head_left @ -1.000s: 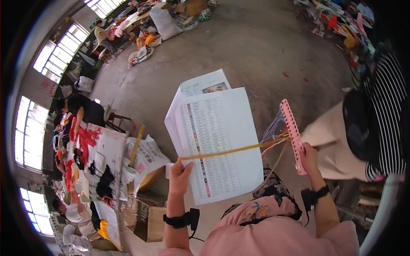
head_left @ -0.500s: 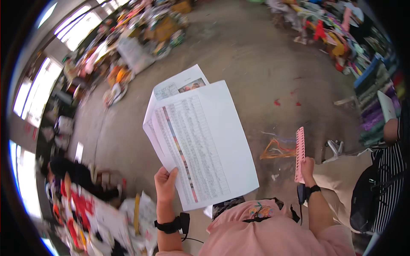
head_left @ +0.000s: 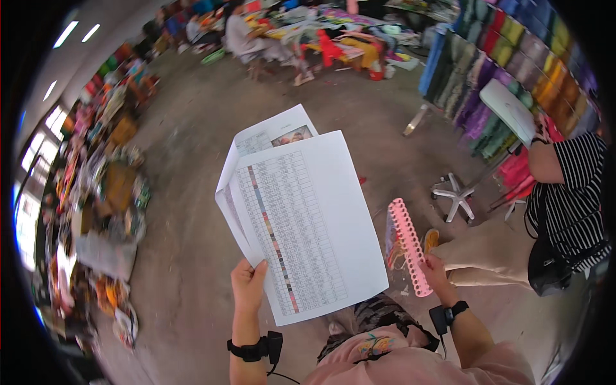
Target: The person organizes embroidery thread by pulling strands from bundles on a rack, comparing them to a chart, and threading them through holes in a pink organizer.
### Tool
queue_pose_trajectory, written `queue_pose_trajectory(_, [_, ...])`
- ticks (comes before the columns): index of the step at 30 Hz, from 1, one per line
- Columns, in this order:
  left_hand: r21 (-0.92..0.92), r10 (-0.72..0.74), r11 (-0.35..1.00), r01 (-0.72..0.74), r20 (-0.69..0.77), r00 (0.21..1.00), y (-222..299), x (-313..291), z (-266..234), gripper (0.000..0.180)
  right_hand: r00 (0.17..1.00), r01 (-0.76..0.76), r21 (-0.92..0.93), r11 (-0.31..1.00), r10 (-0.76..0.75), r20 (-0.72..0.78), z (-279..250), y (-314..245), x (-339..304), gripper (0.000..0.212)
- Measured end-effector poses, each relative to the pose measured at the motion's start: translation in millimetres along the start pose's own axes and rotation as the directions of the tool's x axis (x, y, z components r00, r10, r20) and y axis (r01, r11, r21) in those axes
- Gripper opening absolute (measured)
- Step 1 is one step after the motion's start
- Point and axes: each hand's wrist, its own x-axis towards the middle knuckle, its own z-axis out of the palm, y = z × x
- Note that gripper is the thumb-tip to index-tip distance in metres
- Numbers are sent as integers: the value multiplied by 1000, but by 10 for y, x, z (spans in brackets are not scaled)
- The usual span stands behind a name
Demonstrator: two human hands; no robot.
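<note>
My left hand (head_left: 248, 282) pinches white paper sheets (head_left: 350, 250) at their lower left corner, thumb on top. The front sheet carries a printed table with a column of coloured cells. Behind it, another sheet with a small picture (head_left: 291, 135) sticks out at the top, its left edge curled. To the right of the paper, my right hand (head_left: 436, 273) grips the lower part of a pink strip (head_left: 409, 244) with notched, holed edges. Coloured threads (head_left: 396, 253) show beside the strip's left edge; whether all hang from it is hard to see.
At right stands a person in a striped top (head_left: 581, 199), near a wheeled stand (head_left: 455, 196) with a pale board (head_left: 507, 106). Hanks of coloured yarn (head_left: 500, 38) hang behind. A cluttered table (head_left: 346, 48) with a seated person (head_left: 244, 38) is at the back; piled bags (head_left: 106, 250) line the left.
The view has swung right, bringing the yarn rack and striped-top person further in. The pink strip has come left, closer to the paper, and tilted. Both hands keep their hold.
</note>
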Motion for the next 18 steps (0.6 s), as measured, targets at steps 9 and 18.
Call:
queue_pose_trajectory(9, [-2,-58,998,62,289,956,99,2224,1016,15,973,-123,45,991,129,-193,145,-250,1443,16])
queue_pose_trajectory(18, [-47,-47,994,94,601,798,153,4072,2375,17,874,-300,293,908,384,-297,-86,-533,2419,13])
